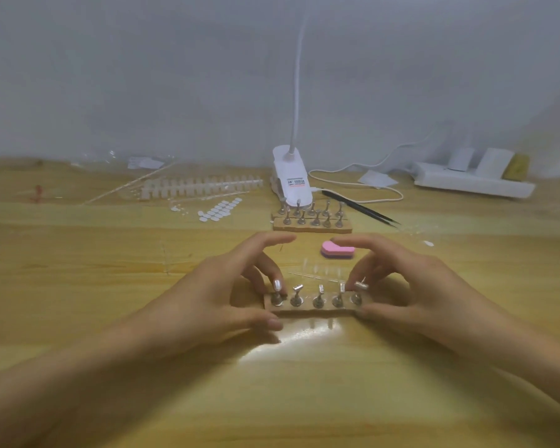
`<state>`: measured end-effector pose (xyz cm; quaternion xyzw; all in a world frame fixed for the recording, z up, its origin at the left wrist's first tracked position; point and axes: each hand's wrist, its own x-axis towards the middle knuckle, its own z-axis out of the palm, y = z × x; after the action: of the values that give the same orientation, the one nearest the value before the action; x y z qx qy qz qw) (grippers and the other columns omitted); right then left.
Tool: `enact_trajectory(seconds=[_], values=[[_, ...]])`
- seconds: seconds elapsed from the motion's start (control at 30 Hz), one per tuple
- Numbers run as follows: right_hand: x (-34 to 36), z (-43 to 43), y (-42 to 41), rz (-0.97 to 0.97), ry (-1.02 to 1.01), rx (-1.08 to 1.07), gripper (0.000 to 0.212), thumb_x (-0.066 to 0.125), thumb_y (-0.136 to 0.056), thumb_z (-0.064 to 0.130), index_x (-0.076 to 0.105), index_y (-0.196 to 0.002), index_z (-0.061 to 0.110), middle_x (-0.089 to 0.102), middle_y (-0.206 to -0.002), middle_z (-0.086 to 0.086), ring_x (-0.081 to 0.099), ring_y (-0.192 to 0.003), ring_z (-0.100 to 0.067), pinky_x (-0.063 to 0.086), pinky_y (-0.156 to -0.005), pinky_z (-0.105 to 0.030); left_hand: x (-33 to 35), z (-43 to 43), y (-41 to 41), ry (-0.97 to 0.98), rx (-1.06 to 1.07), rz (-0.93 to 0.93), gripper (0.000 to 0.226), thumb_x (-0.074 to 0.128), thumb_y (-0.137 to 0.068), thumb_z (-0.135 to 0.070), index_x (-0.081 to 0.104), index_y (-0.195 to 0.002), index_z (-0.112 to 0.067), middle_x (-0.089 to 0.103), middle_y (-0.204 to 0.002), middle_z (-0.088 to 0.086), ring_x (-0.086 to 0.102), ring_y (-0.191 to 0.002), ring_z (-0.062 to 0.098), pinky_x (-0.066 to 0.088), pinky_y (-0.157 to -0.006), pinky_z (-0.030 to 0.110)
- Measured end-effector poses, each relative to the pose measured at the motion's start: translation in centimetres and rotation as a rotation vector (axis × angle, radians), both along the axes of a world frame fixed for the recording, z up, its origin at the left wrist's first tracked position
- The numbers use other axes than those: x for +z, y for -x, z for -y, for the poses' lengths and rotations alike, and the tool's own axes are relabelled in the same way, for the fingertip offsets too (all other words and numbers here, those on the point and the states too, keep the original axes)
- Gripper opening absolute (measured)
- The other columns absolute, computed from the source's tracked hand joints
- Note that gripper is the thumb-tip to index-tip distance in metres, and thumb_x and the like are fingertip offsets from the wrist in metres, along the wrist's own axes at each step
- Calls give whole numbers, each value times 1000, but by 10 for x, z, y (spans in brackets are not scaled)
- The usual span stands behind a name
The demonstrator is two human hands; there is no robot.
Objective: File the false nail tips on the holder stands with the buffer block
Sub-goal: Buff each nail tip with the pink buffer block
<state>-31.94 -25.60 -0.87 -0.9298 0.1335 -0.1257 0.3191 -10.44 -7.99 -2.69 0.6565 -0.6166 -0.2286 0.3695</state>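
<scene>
A small brown base (307,311) with several metal holder stands lies on the wooden table in front of me. My left hand (227,292) pinches its left end, thumb at the front edge and fingers behind the leftmost stand. My right hand (401,286) pinches the right end the same way. The pink and purple buffer block (337,249) lies flat just beyond the hands, untouched. A clear strip of false nail tips (320,273) lies between the block and the base.
Two more bases with holder stands (312,218) sit farther back, in front of a white clip lamp (291,179). Black tweezers (362,208) lie to their right. A white power strip (472,182) is at the far right. Nail tip racks (201,187) and sticker tabs (220,208) lie back left.
</scene>
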Motion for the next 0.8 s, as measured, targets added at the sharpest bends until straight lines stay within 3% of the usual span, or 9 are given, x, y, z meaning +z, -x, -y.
enact_trajectory(seconds=[0.07, 0.13, 0.23, 0.3, 0.43, 0.63, 0.73, 0.8], values=[[5, 8, -1, -20, -104, 24, 62, 79, -77, 37, 52, -132, 45, 69, -106, 19, 63, -102, -7, 46, -91, -17, 9, 2, -11, -79, -73, -90, 69, 79, -77, -42, 42, -133, -56, 66, -110, -17, 63, -101, 5, 43, -80, 9], [8, 23, -4, 16, -181, -64, 49, 63, -77, 54, 57, -124, 44, 71, -100, 16, 64, -99, -2, 47, -88, -23, 16, 10, -21, -80, -29, -94, 35, 66, -86, -50, 57, -120, -52, 67, -112, -19, 63, -100, 2, 46, -81, 15], [4, 34, -18, 65, -46, -140, 26, 69, -83, 43, 67, -109, 42, 69, -88, 18, 59, -74, 1, 40, -66, -13, 16, 34, -21, -14, 99, 77, 13, 66, -90, -41, 70, -103, -42, 67, -103, -20, 60, -91, 1, 41, -72, 14], [-4, 29, -29, 53, 70, -71, 27, 80, -80, 30, 71, -105, 37, 66, -82, 18, 53, -71, 2, 38, -65, -11, 12, 50, -12, -4, 111, 190, 13, 73, -85, -36, 71, -98, -37, 64, -95, -17, 57, -81, 0, 43, -70, 15], [-10, 28, -46, 79, 227, -2, 29, 86, -72, 31, 73, -99, 30, 62, -77, 13, 54, -79, 2, 37, -67, -11, 6, 64, -3, 20, 109, 260, 19, 84, -75, -29, 70, -86, -25, 62, -84, -12, 54, -68, -4, 41, -62, 11], [-11, 28, -55, 109, 122, -9, 24, 89, -70, 20, 71, -82, 28, 57, -82, 8, 51, -75, 5, 39, -66, -9, 3, 62, 0, 136, 143, 121, 20, 86, -70, -9, 70, -76, -19, 67, -74, -11, 61, -66, 8, 49, -65, 17], [-8, 26, -55, 116, 29, 7, 30, 89, -70, 11, 66, -80, 28, 59, -87, 11, 55, -74, 10, 41, -69, -4, 0, 57, 0, 187, 174, 165, 18, 85, -72, -17, 69, -73, -25, 67, -78, -16, 60, -68, 11, 50, -66, 24], [-9, 25, -55, 116, -28, 19, 30, 88, -70, 7, 65, -80, 25, 61, -78, 15, 56, -68, 6, 44, -64, -8, -1, 57, -3, 182, 250, 160, 18, 85, -72, -25, 67, -70, -27, 66, -79, -17, 59, -64, 9, 50, -63, 27]])
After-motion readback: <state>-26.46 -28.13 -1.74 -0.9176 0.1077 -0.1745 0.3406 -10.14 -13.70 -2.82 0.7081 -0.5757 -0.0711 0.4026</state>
